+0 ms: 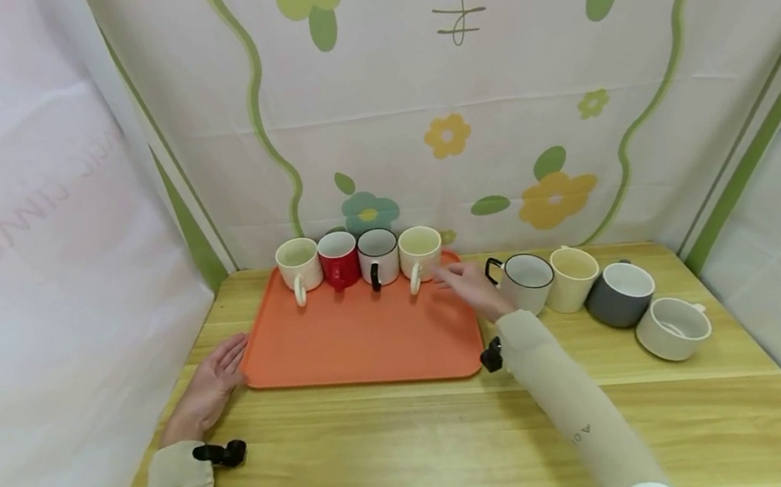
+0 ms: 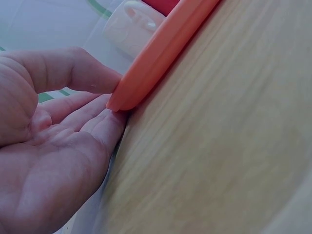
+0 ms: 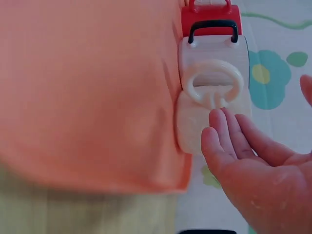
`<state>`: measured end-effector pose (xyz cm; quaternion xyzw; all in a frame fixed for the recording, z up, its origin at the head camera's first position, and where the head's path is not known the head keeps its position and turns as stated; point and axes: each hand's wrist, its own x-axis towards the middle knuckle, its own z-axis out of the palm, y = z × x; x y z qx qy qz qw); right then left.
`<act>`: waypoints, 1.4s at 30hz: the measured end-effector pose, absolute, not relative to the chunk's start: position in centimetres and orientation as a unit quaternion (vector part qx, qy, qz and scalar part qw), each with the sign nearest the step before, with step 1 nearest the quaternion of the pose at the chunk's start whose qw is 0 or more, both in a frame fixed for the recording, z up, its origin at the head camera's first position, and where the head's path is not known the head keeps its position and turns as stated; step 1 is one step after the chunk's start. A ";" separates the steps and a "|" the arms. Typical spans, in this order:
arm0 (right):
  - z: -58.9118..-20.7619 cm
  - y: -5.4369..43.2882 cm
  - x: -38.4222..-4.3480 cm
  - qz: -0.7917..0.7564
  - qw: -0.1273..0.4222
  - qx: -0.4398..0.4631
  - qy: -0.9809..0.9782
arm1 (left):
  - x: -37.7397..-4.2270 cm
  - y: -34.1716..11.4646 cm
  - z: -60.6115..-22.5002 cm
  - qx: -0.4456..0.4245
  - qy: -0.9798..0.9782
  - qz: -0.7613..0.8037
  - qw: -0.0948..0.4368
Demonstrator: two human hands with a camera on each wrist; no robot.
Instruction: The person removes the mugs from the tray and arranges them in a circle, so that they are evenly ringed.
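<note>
On the orange tray, four mugs line its far edge: a cream mug, a red mug, a white mug with black rim and handle, and another cream mug. My left hand holds the tray's left edge, its thumb at the rim and fingers against the side and underneath in the left wrist view. My right hand reaches over the tray's right side. Its straight fingers are right at the rightmost cream mug, just below its handle in the right wrist view.
Right of the tray stand a white black-rimmed mug, a pale yellow mug, a dark grey mug and a wide cream cup. The wooden table meets a flowered cloth behind.
</note>
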<state>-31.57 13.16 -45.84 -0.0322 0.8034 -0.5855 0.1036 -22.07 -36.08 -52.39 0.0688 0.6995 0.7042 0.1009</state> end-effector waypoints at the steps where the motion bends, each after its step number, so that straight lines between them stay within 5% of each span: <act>1: -46.2 12.7 -31.9 -0.602 0.099 -0.029 0.791 | -22.1 -36.1 -52.4 0.069 0.700 0.703 0.102; 34: -49.3 8.5 -33.8 -0.665 -0.020 0.087 0.741 | -22.2 -35.9 -52.6 0.082 0.687 0.715 0.102; 42: -47.7 10.4 -33.4 -0.779 0.005 0.170 0.604 | -22.0 -36.1 -52.2 0.070 0.682 0.720 0.109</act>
